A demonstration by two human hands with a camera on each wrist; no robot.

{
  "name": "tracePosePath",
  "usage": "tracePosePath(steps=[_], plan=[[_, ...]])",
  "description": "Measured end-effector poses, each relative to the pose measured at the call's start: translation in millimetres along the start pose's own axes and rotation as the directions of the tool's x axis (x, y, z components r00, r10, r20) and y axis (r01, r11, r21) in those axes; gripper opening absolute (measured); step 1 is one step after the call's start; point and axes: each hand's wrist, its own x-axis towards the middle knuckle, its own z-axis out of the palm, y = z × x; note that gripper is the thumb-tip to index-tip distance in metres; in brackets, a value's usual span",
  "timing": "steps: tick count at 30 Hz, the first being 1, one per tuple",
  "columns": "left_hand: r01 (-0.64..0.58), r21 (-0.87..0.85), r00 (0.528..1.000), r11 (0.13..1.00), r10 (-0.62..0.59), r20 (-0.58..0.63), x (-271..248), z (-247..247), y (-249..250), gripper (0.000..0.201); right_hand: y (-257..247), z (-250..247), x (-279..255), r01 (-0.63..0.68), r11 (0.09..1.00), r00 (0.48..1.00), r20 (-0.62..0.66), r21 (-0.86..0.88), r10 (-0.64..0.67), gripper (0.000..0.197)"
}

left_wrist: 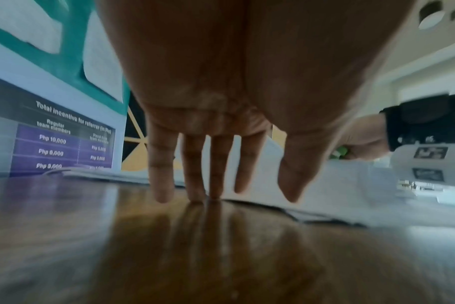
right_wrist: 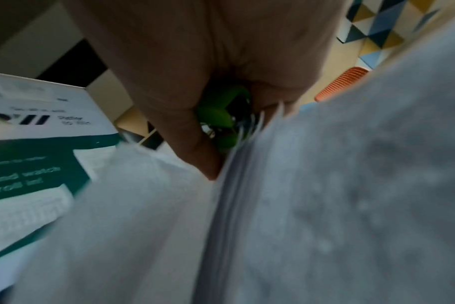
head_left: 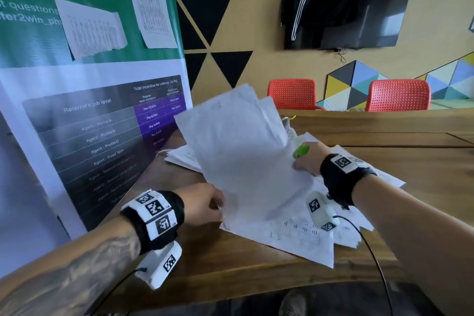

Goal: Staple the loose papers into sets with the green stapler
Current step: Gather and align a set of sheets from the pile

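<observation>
A set of white papers (head_left: 243, 151) stands tilted up off the wooden table (head_left: 230, 264). My right hand (head_left: 305, 161) grips the green stapler (head_left: 301, 151) at the set's right edge, thumb against the sheets. In the right wrist view the stapler (right_wrist: 218, 117) sits in my palm, with the stack's edge (right_wrist: 237, 185) running along the thumb. My left hand (head_left: 215, 206) is at the set's lower left corner. Its straight fingers (left_wrist: 216, 181) point down, tips on the table (left_wrist: 221, 257) beside the paper edge (left_wrist: 351, 197). More loose papers (head_left: 295, 236) lie spread underneath.
A tall printed banner (head_left: 89, 110) stands close on the left of the table. Another paper pile (head_left: 182, 159) lies behind the lifted set. Two red chairs (head_left: 397, 95) stand beyond the far table edge. A dark screen (head_left: 346, 7) hangs on the wall.
</observation>
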Motion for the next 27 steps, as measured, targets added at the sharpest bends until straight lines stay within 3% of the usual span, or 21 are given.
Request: tracePosePath(steps=[3,6,10,13,15,16,18,19,20,21,23,27], plan=[[0.145,-0.045,0.989,0.988,-0.146,-0.020,19.5,2.9,-5.8,0.045,12.4,13.5,-2.4,-0.047,0.996,0.999,0.011,0.081,0.046,0.021],[0.241,-0.222,0.968,0.945,-0.252,-0.022,34.8,-5.6,-10.3,0.031,23.6,23.5,-3.7,-0.094,0.890,0.992,-0.032,0.447,0.121,0.019],[0.415,-0.642,0.904,0.644,-0.371,0.213,48.4,-8.6,-10.8,0.052,30.7,33.3,0.8,-0.089,0.493,0.971,-0.035,0.866,0.236,0.041],[0.419,-0.806,0.903,0.419,-0.289,0.319,50.0,-5.7,-7.1,0.046,26.1,28.5,-8.5,-0.061,0.296,0.966,-0.019,0.953,0.260,0.021],[0.333,-0.881,0.937,0.335,-0.224,0.269,48.8,-3.2,-3.1,0.027,28.1,31.2,-9.6,-0.036,0.308,0.977,-0.032,0.951,0.211,0.019],[0.286,-0.900,0.950,0.331,-0.218,0.222,48.9,-1.9,-2.5,0.017,29.9,32.4,-9.2,-0.006,0.394,0.977,-0.078,0.919,0.198,0.019],[0.238,-0.905,0.956,0.354,-0.248,0.154,51.8,1.8,-3.4,0.009,30.5,29.6,-10.8,0.070,0.686,0.954,-0.249,0.724,0.165,0.017],[0.233,-0.904,0.955,0.359,-0.259,0.143,53.7,3.8,-4.6,0.010,30.2,26.6,-12.3,0.111,0.767,0.929,-0.340,0.632,0.146,0.018],[0.232,-0.906,0.954,0.353,-0.264,0.142,56.8,6.0,-6.6,0.012,28.3,22.4,-14.3,0.151,0.775,0.907,-0.398,0.614,0.139,0.022],[0.232,-0.912,0.954,0.339,-0.264,0.145,60.0,7.4,-8.1,0.014,24.4,17.8,-16.4,0.190,0.732,0.895,-0.422,0.654,0.144,0.024],[0.220,-0.923,0.956,0.315,-0.260,0.139,67.7,10.6,-10.9,0.017,11.3,11.7,-19.0,0.249,0.560,0.928,-0.360,0.790,0.096,0.023],[0.201,-0.931,0.970,0.305,-0.197,0.145,83.4,10.3,-16.9,0.020,-28.0,12.9,-14.0,0.146,0.353,0.986,-0.107,0.924,-0.127,0.032]])
